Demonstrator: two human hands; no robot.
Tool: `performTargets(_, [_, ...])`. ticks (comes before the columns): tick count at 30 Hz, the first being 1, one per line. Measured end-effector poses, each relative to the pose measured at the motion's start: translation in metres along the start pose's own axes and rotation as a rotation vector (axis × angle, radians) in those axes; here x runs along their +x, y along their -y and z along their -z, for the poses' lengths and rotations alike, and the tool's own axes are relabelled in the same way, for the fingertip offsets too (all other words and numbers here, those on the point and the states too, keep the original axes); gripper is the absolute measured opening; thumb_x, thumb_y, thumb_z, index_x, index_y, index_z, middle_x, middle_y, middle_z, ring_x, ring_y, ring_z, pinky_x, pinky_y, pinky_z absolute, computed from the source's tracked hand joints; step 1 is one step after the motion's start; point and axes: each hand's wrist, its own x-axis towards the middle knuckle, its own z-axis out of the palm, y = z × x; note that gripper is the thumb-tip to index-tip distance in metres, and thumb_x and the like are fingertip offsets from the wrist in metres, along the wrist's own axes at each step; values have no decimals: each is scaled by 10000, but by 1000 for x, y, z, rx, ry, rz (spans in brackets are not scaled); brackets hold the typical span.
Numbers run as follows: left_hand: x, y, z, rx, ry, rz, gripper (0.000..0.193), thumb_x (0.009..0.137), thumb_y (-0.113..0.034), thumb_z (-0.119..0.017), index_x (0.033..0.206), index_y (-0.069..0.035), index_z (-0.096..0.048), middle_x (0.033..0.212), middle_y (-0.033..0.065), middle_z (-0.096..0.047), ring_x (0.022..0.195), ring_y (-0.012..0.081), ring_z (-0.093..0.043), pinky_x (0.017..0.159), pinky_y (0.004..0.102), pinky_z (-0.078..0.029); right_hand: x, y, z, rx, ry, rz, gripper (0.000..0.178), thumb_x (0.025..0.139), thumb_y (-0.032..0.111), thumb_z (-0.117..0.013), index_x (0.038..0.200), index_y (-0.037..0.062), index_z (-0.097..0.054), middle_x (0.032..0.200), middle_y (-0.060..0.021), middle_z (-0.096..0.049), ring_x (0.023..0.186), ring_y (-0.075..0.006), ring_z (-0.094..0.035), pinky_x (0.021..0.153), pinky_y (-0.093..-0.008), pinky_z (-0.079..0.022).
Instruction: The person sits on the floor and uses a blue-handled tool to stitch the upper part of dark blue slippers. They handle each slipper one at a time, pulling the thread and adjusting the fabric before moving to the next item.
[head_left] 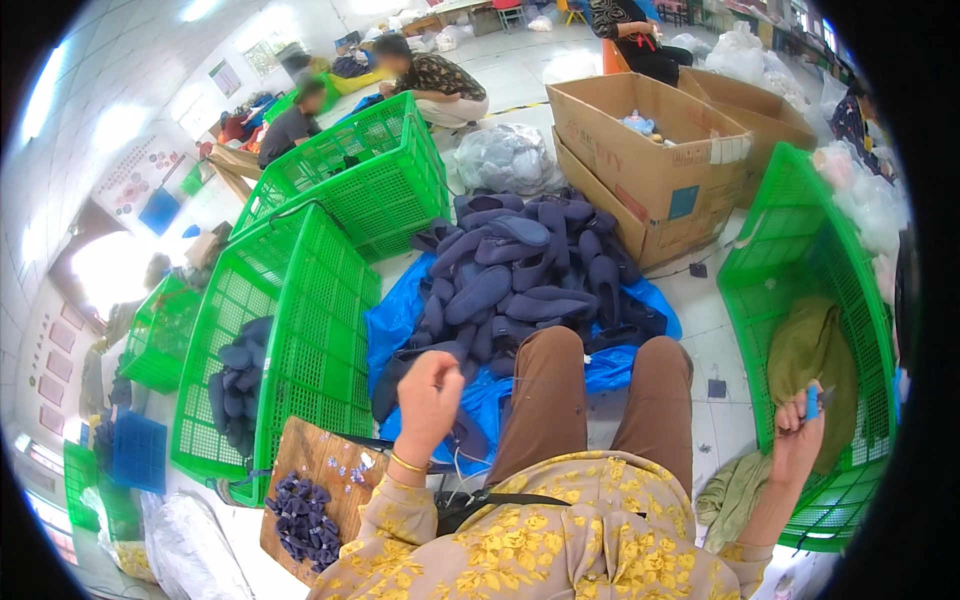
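Observation:
My left hand (428, 402) is raised over the near left edge of the shoe pile, its fingers curled together; anything pinched in them is too small to make out. Far out to the right, my right hand (797, 440) is closed around a small blue tool (812, 402), whose exact kind is unclear. That hand is in front of olive cloth (812, 350) draped in a green crate. A heap of dark navy slip-on shoes (520, 262) lies before my knees on a blue plastic sheet (640, 375).
Left of me, a wooden board (335, 450) bears a pile of dark fabric bows (300, 520). Green crates (330, 310) stand beyond it, one holding shoes (240, 380). A right-hand green crate (780, 220) and cardboard boxes (650, 200) flank the heap. Other people sit farther back.

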Motion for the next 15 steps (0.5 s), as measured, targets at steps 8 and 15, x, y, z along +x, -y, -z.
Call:
performTargets(8, [10,44,27,303,-180,14,60,802,-46,-577,847,-17,-603,784,146,-610,677,293,-612,625,360,-490,24,38,82,218,-49,113,176,995,70,-448,1128,-45,-458,796,-29,-341,667,-128,-331,729,-238,-411])
performTargets(15, [16,67,19,425,-142,-56,63,800,-54,-589,858,-33,-603,805,141,-611,706,306,-617,639,370,-495,57,48,118,168,144,8,130,985,15,-421,1094,-48,-452,821,-46,-352,662,-140,-340,878,-280,-460])
